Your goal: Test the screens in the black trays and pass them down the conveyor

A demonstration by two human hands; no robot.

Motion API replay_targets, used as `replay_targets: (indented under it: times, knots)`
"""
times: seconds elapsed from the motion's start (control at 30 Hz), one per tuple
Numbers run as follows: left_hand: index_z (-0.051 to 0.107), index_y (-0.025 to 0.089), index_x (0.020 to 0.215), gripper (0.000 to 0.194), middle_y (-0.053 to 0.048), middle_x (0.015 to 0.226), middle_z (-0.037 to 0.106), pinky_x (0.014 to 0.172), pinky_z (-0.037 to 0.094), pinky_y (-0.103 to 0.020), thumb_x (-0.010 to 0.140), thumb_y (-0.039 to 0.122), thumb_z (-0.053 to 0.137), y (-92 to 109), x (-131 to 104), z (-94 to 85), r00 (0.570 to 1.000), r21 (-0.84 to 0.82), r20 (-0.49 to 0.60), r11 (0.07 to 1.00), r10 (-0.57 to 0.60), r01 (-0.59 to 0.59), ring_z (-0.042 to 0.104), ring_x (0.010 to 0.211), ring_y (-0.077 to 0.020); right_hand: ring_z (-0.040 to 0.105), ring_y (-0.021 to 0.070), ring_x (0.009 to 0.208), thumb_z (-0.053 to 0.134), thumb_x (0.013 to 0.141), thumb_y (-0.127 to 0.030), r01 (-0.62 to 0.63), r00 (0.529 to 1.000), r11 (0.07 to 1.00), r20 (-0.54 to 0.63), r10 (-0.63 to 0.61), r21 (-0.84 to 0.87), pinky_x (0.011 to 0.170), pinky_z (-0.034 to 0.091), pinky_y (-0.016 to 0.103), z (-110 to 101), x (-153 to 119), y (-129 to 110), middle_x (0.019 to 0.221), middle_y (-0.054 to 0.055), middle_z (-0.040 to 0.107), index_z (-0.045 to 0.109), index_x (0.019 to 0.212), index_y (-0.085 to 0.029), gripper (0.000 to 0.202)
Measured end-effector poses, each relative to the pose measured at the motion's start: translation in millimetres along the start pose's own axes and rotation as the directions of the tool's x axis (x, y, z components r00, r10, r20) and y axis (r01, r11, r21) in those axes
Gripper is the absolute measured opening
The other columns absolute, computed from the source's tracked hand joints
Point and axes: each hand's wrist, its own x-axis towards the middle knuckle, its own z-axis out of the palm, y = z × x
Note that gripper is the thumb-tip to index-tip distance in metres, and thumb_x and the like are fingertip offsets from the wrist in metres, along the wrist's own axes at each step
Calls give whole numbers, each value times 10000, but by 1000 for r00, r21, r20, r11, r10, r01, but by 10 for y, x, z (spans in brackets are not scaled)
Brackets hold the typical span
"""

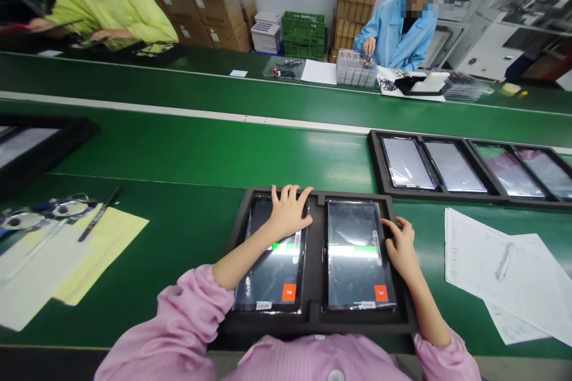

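The green conveyor table (187,232) lies bare to the left of the black foam tray (316,262), which sits at its near edge. The left hand (288,211) rests flat, fingers spread, on the left tablet (272,268). The right hand (400,244) curls against the right tablet (357,256) at its right edge. Printed sheets (500,274) lie near on the right; another tray of tablets (469,166) stands beyond.

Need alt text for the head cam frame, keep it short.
A person in pink sleeves rests the left hand flat on the left dark-screened tablet and the right hand on the rim of the black foam tray beside the right dark-screened tablet, on a green conveyor table. White printed sheets lie to the right.
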Motion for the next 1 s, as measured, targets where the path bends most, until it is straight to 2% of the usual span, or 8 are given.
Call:
replay_targets:
  times: [0.17, 0.27, 0.33, 0.4, 0.5, 0.63, 0.83, 1.0]
  knots:
    - [462, 178, 1426, 677, -222, 1347, 489, 1099, 154, -770, 772, 282, 601, 63, 61, -11, 1000, 15, 0, 1000, 0, 0, 394, 1298, -409, 494, 272, 1034, 421, 750, -97, -45, 999, 999, 18, 45, 23, 901, 507, 494, 18, 26, 34, 1191, 124, 432, 700, 1130, -230, 490]
    - [425, 170, 1449, 658, -223, 1384, 464, 1108, 164, -764, 822, 303, 575, -36, 11, -57, 999, -22, 33, 999, 42, -42, 387, 1331, -393, 505, 264, 1026, 394, 770, -85, -32, 999, 999, 11, 31, 9, 885, 516, 475, -57, 44, -36, 1176, 125, 447, 704, 1120, -227, 489]
    - [400, 183, 1464, 625, -217, 1447, 409, 1106, 181, -765, 890, 394, 528, -214, -142, -83, 998, -67, 14, 996, 58, -56, 346, 1379, -390, 501, 274, 1042, 376, 829, -93, -16, 1000, 1000, -24, 16, -24, 880, 510, 480, -161, 57, -148, 1176, 134, 459, 681, 1167, -222, 473]
    - [429, 174, 1436, 588, -224, 1471, 373, 1083, 208, -782, 942, 493, 446, -444, -388, -82, 997, -82, -79, 997, -7, 1, 311, 1400, -415, 479, 294, 1101, 383, 909, -130, 12, 999, 998, -44, -15, -63, 907, 488, 496, -278, 90, -324, 1219, 144, 461, 651, 1219, -224, 420]
    - [503, 142, 1351, 558, -235, 1391, 427, 1034, 333, -747, 979, 525, 341, -736, -800, -15, 955, -91, -253, 987, -152, 133, 422, 1298, -425, 448, 305, 1176, 424, 973, -180, 159, 986, 985, 66, -155, -71, 940, 452, 490, -375, 207, -654, 1297, 138, 461, 647, 1224, -250, 344]
    - [475, 151, 1373, 506, -198, 1291, 493, 988, 471, -582, 998, 466, 349, -848, -1129, 109, 916, -147, -372, 984, -149, 101, 491, 1208, -371, 455, 303, 1184, 484, 928, -138, 291, 943, 953, 194, -271, -82, 965, 416, 483, -317, 386, -900, 1300, 135, 498, 666, 1180, -235, 325]
    - [582, 205, 1286, 392, -153, 1213, 548, 950, 497, -495, 1006, 348, 347, -837, -1138, 146, 885, -116, -454, 992, -102, 55, 531, 1123, -320, 501, 336, 1079, 455, 810, -94, -16, 999, 969, 28, 23, -245, 832, 466, 480, -387, 118, -512, 1196, 160, 535, 687, 1097, -190, 381]
    - [693, 135, 1179, 499, -209, 1275, 495, 1004, 464, -564, 1001, 400, 310, -750, -1100, 98, 925, -102, -347, 987, -152, 124, 495, 1185, -357, 508, 309, 1075, 402, 838, -128, -92, 996, 982, 6, 94, -163, 868, 489, 497, -409, -218, -372, 1205, 135, 500, 686, 1148, -226, 431]
